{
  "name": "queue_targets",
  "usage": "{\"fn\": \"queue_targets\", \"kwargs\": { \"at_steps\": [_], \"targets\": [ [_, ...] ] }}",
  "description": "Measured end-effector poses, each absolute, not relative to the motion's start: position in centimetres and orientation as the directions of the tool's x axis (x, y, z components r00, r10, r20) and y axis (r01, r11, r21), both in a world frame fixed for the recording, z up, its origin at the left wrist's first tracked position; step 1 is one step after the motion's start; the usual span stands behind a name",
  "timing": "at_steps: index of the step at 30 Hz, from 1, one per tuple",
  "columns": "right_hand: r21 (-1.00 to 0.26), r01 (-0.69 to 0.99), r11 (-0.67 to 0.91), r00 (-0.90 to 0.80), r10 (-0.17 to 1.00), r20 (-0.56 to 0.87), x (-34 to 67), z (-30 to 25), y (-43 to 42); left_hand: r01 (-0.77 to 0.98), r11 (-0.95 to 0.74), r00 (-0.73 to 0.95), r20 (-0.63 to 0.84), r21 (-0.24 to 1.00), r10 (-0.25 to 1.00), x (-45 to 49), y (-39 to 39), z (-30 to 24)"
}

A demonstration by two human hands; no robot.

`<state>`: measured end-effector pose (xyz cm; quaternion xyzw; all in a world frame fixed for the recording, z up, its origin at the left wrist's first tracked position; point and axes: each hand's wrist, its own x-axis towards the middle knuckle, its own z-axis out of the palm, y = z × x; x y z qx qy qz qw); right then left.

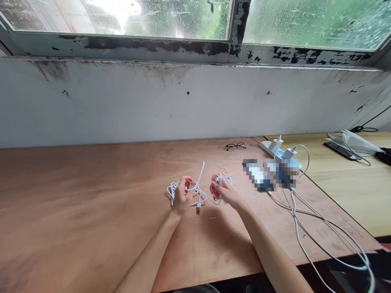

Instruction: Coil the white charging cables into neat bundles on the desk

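Over the middle of a brown wooden table (pixel 76 203), both my hands hold a white charging cable (pixel 200 190). My left hand (pixel 182 196) is closed round part of the cable, with a bunch of its loops (pixel 171 189) lying just to the left of it. My right hand (pixel 222 191) pinches a coiled section of the same cable. One end of the cable sticks up between the hands, and a plug end (pixel 198 208) hangs down near the table.
Black glasses (pixel 235 146) lie further back. At the right, a white power strip (pixel 276 151) with two chargers, two blurred devices (pixel 270 174) and long white cables (pixel 308 219) trailing off the front edge. A lighter table (pixel 345 183) adjoins. Small wire ties (pixel 224 167) lie nearby.
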<state>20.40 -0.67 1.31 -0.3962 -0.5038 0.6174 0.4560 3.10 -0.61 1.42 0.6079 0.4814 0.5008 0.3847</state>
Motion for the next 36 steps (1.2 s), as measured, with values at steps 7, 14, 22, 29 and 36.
{"fn": "queue_targets", "kwargs": {
  "at_steps": [7, 14, 22, 29, 36],
  "targets": [
    [-0.99, 0.128, 0.064, -0.562, 0.827, -0.019, 19.9, 1.9, -1.1, 0.21, -0.226, 0.139, 0.2, 0.951, 0.97, 4.0, -1.2, 0.8],
    [-0.96, -0.26, -0.107, -0.26, 0.965, -0.038, 20.0, 0.3, -0.4, -0.013, -0.094, 0.287, 0.094, 0.995, 0.953, 3.4, -0.9, 0.5],
    [-0.556, -0.782, -0.281, -0.292, 0.954, -0.072, 21.3, 1.2, 0.1, 0.295, -0.25, 0.313, 0.154, 0.922, 0.937, 2.9, -0.5, 1.2],
    [-0.482, -0.844, -0.234, -0.291, 0.956, 0.046, 22.0, 1.6, -0.2, 0.725, -0.335, 0.294, 0.17, 0.602, 0.941, 2.4, -0.5, 1.8],
    [-0.735, -0.657, -0.167, -0.279, 0.96, 0.031, 22.1, 2.7, -0.6, 0.32, -0.127, 0.341, 0.011, 0.939, 0.94, 2.3, 0.4, 0.9]
  ]
}}
